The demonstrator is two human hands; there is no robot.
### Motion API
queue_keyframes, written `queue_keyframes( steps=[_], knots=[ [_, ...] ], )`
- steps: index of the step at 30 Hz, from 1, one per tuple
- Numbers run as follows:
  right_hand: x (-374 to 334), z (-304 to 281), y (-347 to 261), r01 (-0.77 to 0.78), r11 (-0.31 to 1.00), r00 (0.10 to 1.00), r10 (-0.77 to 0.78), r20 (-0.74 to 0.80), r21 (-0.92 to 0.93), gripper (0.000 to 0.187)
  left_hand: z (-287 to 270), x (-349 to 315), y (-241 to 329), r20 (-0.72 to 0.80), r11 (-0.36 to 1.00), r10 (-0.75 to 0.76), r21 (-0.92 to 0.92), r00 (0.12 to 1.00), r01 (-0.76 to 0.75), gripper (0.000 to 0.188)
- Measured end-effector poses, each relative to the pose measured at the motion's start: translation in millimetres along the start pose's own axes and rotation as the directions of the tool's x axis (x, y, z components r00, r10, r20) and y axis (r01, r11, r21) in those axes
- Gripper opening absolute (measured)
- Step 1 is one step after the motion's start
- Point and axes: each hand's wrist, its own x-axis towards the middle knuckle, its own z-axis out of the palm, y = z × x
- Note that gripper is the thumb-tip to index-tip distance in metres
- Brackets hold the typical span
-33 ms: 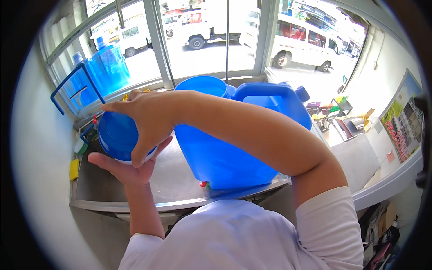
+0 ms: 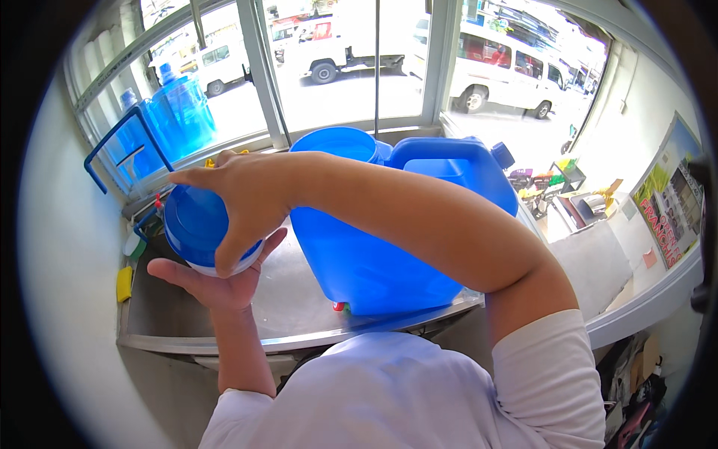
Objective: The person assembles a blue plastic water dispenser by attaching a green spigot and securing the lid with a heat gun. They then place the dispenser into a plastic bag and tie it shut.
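Over the left part of the metal sink, a round blue container (image 2: 196,221) with a whitish lower rim is held between both hands. My right hand (image 2: 258,191) reaches across from above, its fingers at the far rim and its thumb down the near right side. From below, my left hand (image 2: 224,288) supports it, palm up, with the thumb out to the left and fingertips showing at the right. The container's underside is hidden. Beneath my right forearm stands a large blue jug (image 2: 374,262) with a moulded handle and a wide round opening (image 2: 336,142).
The metal sink (image 2: 284,307) has a raised front edge. A yellow sponge (image 2: 124,284) and a bent blue tube (image 2: 138,112) are by the left wall. Windows line the far side, with blue water bottles (image 2: 179,112) behind the glass. A counter (image 2: 583,269) lies at right.
Both hands and the container have shifted very slightly, and a little more of its whitish rim shows. Outside, the white van sits slightly farther right.
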Motion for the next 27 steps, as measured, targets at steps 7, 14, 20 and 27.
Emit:
queue_keyframes(
  steps=[7,14,20,27],
  knots=[
    [6.6,-30.1,34.6,0.053,0.915,0.926,0.105,-0.362,0.401,0.115,-25.7,37.8,-3.4,-0.185,0.988,-0.032,0.142,0.982,0.059,0.103],
    [-68.8,-87.7,113.8,0.342,0.687,0.646,0.324,-0.691,0.641,0.095,-12.4,118.0,11.4,0.017,-0.045,-0.04,0.999,0.999,-0.019,0.09],
    [-107.8,-71.1,135.4,0.4,0.607,0.401,0.557,-0.727,0.686,0.097,70.7,154.1,-3.9,0.123,-0.124,-0.539,0.967,0.833,-0.223,0.091],
    [-108.3,-71.5,137.7,0.329,0.612,0.408,0.594,-0.693,0.719,0.117,114.4,149.2,-27.4,0.081,-0.349,-0.644,0.854,0.76,-0.386,0.091]
  ],
)
